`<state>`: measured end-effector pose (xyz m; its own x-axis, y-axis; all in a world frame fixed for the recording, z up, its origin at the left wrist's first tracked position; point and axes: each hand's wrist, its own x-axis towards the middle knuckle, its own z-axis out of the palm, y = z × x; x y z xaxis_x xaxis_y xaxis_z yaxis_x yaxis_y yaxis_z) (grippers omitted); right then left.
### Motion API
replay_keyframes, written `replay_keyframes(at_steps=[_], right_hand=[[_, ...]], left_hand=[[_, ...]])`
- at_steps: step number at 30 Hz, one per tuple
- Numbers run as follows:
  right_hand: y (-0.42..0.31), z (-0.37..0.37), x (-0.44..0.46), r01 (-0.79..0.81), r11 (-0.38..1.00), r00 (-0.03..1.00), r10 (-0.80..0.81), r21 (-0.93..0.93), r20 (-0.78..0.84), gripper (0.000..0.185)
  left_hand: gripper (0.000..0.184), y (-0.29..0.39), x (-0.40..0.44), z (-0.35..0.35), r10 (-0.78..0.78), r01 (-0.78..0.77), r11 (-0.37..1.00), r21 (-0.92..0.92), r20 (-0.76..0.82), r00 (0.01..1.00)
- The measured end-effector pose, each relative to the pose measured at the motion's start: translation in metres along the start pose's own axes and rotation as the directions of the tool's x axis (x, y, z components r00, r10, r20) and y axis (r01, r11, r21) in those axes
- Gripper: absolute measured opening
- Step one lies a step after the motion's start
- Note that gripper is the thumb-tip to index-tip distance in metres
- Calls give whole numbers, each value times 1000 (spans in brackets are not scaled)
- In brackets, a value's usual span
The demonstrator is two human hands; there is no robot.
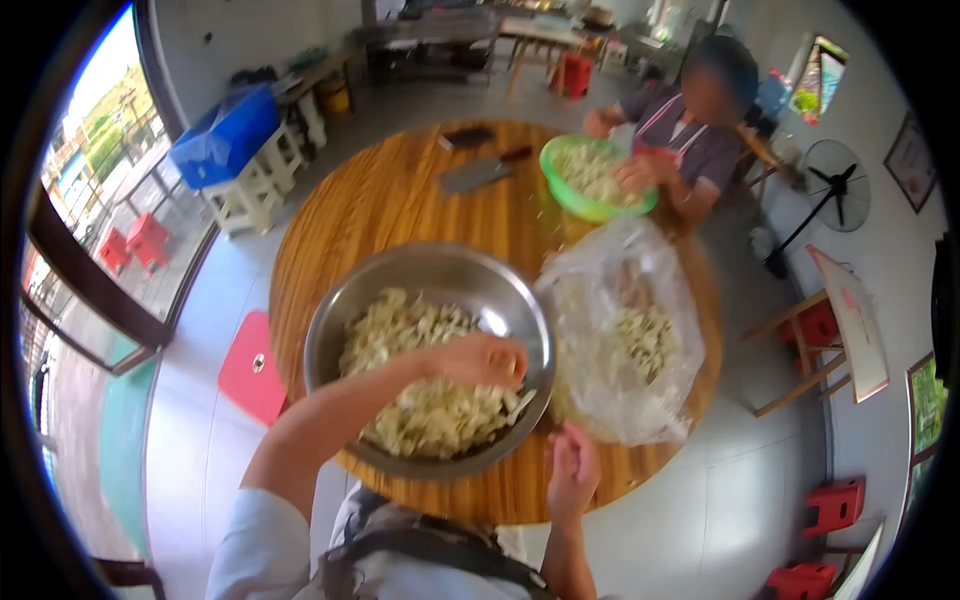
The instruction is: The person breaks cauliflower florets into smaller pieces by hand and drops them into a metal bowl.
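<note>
Over the right side of a wide steel bowl [333, 300] I hold my left hand [488, 360], its fingers closed; whatever may be in them is hidden. Pale chopped vegetable pieces [440, 418], perhaps cabbage, fill much of the bowl below my forearm. My right hand [573, 468] is beside the bowl's lower right rim, with its fingers curled in and nothing visible in them. Just above it lies a clear plastic bag [620, 270], spread open, with small chopped pieces [648, 340] inside.
Across the round wooden table [330, 215], a person works with both hands at a green basin [562, 190] of chopped pieces. A cleaver [475, 177] and a dark object [466, 137] lie near the far edge. A red stool [252, 370] stands at the left.
</note>
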<state>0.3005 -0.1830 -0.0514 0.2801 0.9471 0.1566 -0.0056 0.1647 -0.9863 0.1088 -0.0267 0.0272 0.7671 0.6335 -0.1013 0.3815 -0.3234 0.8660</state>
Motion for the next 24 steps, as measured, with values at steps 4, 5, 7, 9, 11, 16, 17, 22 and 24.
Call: replay_keyframes(at_steps=[4,5,7,9,11,16,17,22,24], right_hand=[[-8,6,-3,-79,996,997,79,31,9,24],[-8,6,-2,-82,996,997,81,39,16,24],[-10,9,4,-64,997,998,64,40,19,25],[-15,13,18,-24,999,1000,23,21,14,26],[-25,16,32,63,998,994,-63,-1,88,28],[-51,56,63,274,961,925,-253,-35,282,33],[-53,67,68,320,947,901,-295,-28,319,34],[-60,102,78,56,998,886,-53,8,461,31],[-57,104,83,-16,999,887,-4,38,461,23]], left_hand=[[27,-30,-24,-3,105,-272,820,-504,-335,936],[28,-39,-27,-2,-19,-240,732,-637,-371,928],[34,-31,-36,-6,-312,-164,496,-853,-351,883],[38,-20,-43,-11,-494,-143,314,-938,-290,820],[39,-14,-49,-13,-543,-132,244,-961,-248,802],[39,-21,-55,-4,-454,-212,147,-966,-257,854],[39,-23,-56,-6,-416,-195,178,-964,-253,874],[37,-20,-61,-9,-406,-94,229,-969,-182,895],[37,-22,-66,-11,-371,-82,187,-979,-148,917]])
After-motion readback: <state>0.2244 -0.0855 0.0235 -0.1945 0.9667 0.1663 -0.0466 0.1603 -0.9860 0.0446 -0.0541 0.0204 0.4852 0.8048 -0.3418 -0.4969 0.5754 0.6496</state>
